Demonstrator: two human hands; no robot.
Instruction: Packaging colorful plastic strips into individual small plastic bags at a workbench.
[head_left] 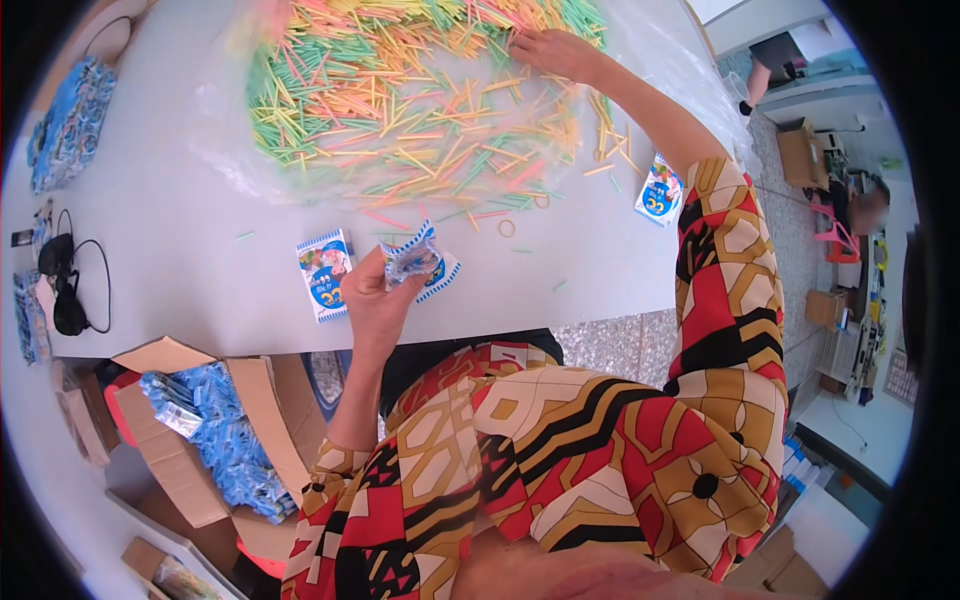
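Observation:
My left hand (376, 300) is closed around a small blue-and-white printed packet (408, 258), held upright just above the near part of the table. Another such packet (438, 278) shows right behind it, partly covered. Beside the hand on the left lies a flat packet (325, 276) of the same kind. Far forward, my right hand (553, 55) reaches into a wide heap of thin pastel sticks (400, 90) in pink, yellow, orange and green. Its fingers are bent together at the heap, and whatever is between the fingertips is hidden.
Clear plastic sheeting (225, 140) lies around the heap. One packet (660, 190) rests by my right forearm; rubber bands (507, 228) and loose sticks are nearby. Black goggle-like eyewear (68, 290) and bundled packets (75, 120) are at left. A cardboard box (165, 450) below holds blue packets.

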